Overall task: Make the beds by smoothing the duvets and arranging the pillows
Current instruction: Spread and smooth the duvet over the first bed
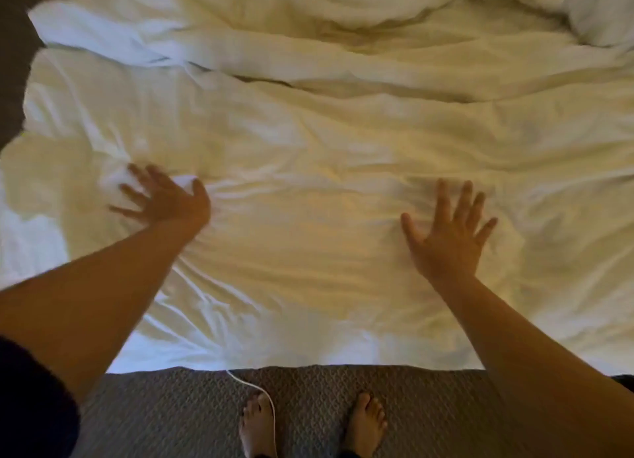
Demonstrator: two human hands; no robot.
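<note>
No writing, label, brand, number or sign could be read anywhere in the view (the head camera's picture was soft and partly blurred). The white duvet (308, 189) carried no print or tag that showed, and the grey carpet (308, 406) bore only a woven pattern, not letters.

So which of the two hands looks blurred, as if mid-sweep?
The left hand, at the rumpled left part of the white duvet. The right hand is sharp, its fingers spread flat.
</note>
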